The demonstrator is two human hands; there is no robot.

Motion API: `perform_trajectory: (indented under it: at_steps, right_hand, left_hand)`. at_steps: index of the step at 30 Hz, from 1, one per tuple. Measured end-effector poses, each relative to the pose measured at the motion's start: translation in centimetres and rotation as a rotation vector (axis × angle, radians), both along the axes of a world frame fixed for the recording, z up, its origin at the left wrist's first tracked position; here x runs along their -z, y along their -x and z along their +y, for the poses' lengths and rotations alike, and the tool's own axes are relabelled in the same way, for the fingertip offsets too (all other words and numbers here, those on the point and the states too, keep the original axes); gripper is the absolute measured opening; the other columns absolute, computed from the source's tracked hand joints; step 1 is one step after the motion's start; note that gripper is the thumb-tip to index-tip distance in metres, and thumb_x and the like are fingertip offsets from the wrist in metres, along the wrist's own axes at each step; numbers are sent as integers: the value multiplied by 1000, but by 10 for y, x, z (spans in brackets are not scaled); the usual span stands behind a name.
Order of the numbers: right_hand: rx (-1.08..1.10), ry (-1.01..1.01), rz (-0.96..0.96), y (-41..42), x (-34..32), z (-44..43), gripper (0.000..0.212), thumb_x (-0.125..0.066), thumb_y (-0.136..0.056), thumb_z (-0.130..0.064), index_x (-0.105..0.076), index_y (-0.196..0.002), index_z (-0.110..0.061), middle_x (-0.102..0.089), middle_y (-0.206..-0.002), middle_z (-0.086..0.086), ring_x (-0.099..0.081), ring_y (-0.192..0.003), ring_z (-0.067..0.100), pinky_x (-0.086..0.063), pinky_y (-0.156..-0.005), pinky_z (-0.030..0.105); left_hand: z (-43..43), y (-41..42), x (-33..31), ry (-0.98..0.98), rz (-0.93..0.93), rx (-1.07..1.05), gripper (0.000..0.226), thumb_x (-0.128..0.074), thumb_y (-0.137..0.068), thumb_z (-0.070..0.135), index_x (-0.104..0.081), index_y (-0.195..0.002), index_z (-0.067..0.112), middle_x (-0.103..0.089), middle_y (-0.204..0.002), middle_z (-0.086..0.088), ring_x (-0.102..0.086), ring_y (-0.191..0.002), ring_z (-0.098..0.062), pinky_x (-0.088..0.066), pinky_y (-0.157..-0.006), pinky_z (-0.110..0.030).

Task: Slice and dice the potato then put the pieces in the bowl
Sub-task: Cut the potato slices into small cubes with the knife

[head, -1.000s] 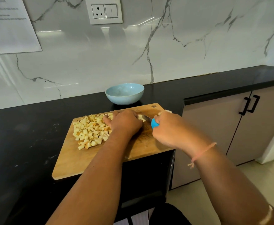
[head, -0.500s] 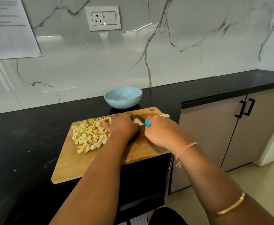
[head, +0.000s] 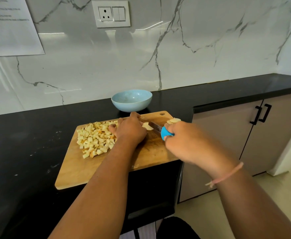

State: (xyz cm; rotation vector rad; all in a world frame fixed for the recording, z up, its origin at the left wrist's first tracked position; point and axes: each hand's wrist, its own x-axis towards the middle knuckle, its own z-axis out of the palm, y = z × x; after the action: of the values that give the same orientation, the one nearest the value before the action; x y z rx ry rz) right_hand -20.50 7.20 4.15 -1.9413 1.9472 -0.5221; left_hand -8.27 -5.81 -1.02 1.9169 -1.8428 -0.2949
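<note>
A wooden cutting board (head: 117, 166) lies on the black counter. On its left part sits a heap of diced potato pieces (head: 95, 138). My left hand (head: 130, 131) presses down on a pale potato slice (head: 146, 125) near the board's far edge, mostly covering it. My right hand (head: 184, 142) grips a knife with a blue handle (head: 165, 133); its blade (head: 154, 126) lies against the slice. A few more potato slices (head: 174, 120) rest at the board's far right corner. The light blue bowl (head: 131, 100) stands just behind the board with nothing visible inside.
The black countertop (head: 29, 144) ends on the right just past the board, with a drop to the tiled floor (head: 219, 213). Grey cabinet doors with black handles (head: 262, 114) stand to the right. A marble wall with a socket (head: 111, 13) and a paper sheet (head: 10, 26) rises behind.
The knife blade has shifted slightly on the slice under my left hand, and more of the slice shows to the right of the fingers. The diced heap and bowl have not moved.
</note>
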Motion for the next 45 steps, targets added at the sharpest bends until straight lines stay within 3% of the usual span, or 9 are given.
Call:
perform_trajectory:
  at_steps: [5,13,17,21,27,29,37,42,45]
  right_hand:
    - [30,51,-40,-15,8,-35,39,-44,-96,-21,-49,-134,-17,-56,-123,6,-49,-92,18,-42,-82,30]
    - [9,-23,-38,-14,22,-31,42,-43,-95,-21,-44,-138,-19,-49,-98,-3,-51,-93,15,-48,-93,35]
    - [-39,-28,-27,-2,17,-5,42,-43,-95,-18,-43,-138,-20,-45,-94,-4,-44,-79,9,-46,-86,30]
    - [-37,-34,-44,8,12,8,43,-44,-96,-22,-42,-139,-23,-53,-110,0,-52,-93,13,-48,-88,31]
    - [65,43,-131,24,18,-2,46,-42,-98,-25,-35,-144,-27,-53,-109,0,-52,-88,13,-40,-63,21]
    - [74,65,-149,27,20,-4,46,-42,-98,-25,-36,-144,-28,-53,-110,0,-53,-87,13,-42,-63,21]
    - [67,76,-164,30,29,-10,45,-42,-100,-22,-36,-145,-24,-54,-113,-1,-52,-84,10,-44,-69,19]
    - [54,73,-179,25,32,-19,45,-42,-100,-25,-37,-144,-26,-55,-106,-3,-52,-76,9,-41,-60,19]
    - [47,84,-173,17,31,-26,49,-40,-100,-26,-29,-148,-29,-53,-118,-1,-51,-90,11,-45,-76,24]
  left_hand:
    - [-1,0,0,-9,4,-19,59,-58,-87,20,-33,-139,30,-62,-118,12,-32,-134,-20,-15,-111,-51]
    - [-2,1,3,-2,22,-67,80,-57,-86,23,-8,-149,22,-62,-119,5,-35,-133,-23,-14,-111,-53]
    - [-4,1,5,7,33,-61,80,-56,-86,22,-8,-149,21,-63,-115,6,-35,-133,-23,-12,-110,-53]
    - [-1,2,4,42,16,-35,74,-56,-84,22,-16,-146,23,-64,-111,6,-41,-128,-23,-12,-109,-52]
    - [9,16,1,121,-192,-17,83,-50,-82,64,-17,-146,21,-64,-109,-1,-53,-118,-25,-16,-110,-54]
    - [7,19,1,145,-245,-9,88,-52,-80,68,-16,-145,21,-63,-110,-1,-54,-115,-25,-23,-108,-51]
    - [-4,19,-2,129,-173,12,82,-60,-82,49,-15,-144,21,-59,-103,-1,-58,-104,-23,-45,-93,-43]
    - [-11,5,-3,87,-94,139,84,-62,-83,31,-9,-147,22,-61,-102,1,-54,-92,-16,-48,-88,-38]
    - [-12,0,-6,41,-87,168,84,-62,-83,27,-9,-148,25,-63,-115,3,-56,-104,-17,-44,-96,-40]
